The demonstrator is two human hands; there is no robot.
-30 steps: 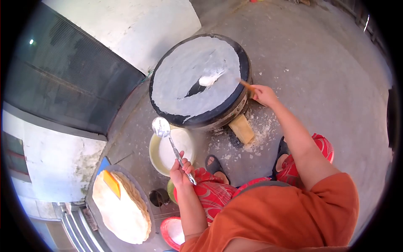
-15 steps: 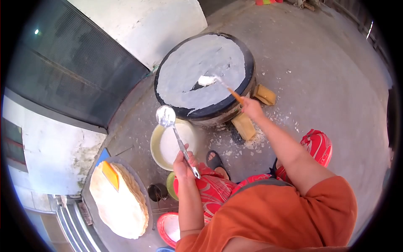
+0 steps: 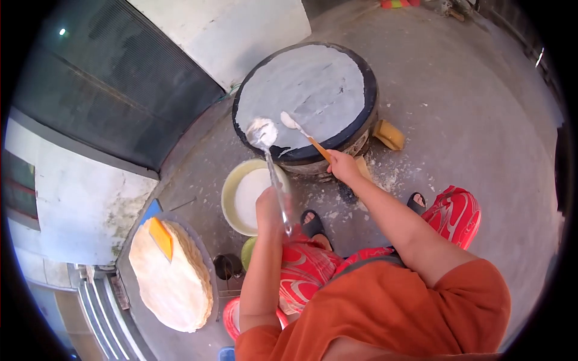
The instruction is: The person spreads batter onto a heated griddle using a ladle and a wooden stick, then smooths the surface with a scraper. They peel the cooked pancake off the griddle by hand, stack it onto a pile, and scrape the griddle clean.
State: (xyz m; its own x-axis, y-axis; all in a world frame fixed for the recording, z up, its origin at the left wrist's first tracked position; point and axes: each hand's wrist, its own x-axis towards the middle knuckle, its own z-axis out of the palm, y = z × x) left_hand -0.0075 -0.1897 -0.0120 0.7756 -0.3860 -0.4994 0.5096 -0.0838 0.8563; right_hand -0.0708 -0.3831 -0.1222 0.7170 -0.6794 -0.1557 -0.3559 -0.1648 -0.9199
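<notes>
My left hand (image 3: 274,210) is closed round the handle of a metal ladle (image 3: 278,183), whose bowl holds white batter over the near left edge of a round griddle (image 3: 372,99). In my right hand (image 3: 345,166) is a wooden-handled spatula (image 3: 321,150). Its tip, coated in white batter, is just right of the ladle bowl, above the griddle. A thin pale grey layer of batter (image 3: 307,78) covers most of the griddle, with a few dark streaks in it. Below the ladle stands a pale basin (image 3: 227,204) of white batter.
A tall stack of thin flatbreads (image 3: 168,286) with a yellow scraper (image 3: 161,239) on top stands at the lower left. Near it are a dark cup (image 3: 227,266) and a green bowl (image 3: 247,253). A yellowish block (image 3: 389,135) sits beside the griddle; pale flakes litter the floor.
The spatula has moved left, from the griddle's middle to beside the ladle. The ladle has risen over the griddle edge. The white lump is gone and the dark gap is mostly covered.
</notes>
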